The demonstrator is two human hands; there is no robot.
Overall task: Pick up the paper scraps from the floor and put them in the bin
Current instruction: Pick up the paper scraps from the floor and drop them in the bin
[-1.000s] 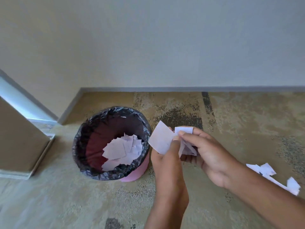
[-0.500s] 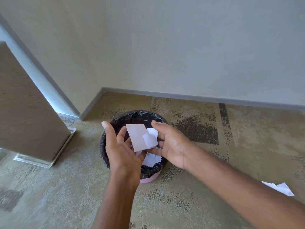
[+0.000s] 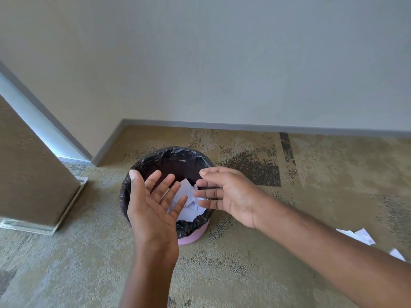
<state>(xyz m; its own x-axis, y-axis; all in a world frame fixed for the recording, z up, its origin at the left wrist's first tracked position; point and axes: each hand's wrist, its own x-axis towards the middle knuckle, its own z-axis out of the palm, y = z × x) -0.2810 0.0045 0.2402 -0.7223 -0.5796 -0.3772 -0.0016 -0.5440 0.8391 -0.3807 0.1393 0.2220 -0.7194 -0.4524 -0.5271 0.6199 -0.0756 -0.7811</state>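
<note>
A pink bin (image 3: 193,237) lined with a black bag (image 3: 171,155) stands on the carpet near the wall corner. White paper scraps (image 3: 186,202) lie inside it. My left hand (image 3: 153,207) hovers over the bin's near left rim, palm up, fingers spread and empty. My right hand (image 3: 226,193) is over the bin's right rim, fingers apart, holding nothing. More white scraps (image 3: 364,236) lie on the floor at the far right, partly hidden behind my right forearm.
A brown upright panel on a clear base (image 3: 33,174) stands to the left of the bin. The wall and grey skirting board (image 3: 244,126) run behind it. Patterned carpet (image 3: 222,274) surrounds the bin.
Both hands held paper scraps over the bin half a second ago; now the hands are spread and empty, and the scraps lie in the bin.
</note>
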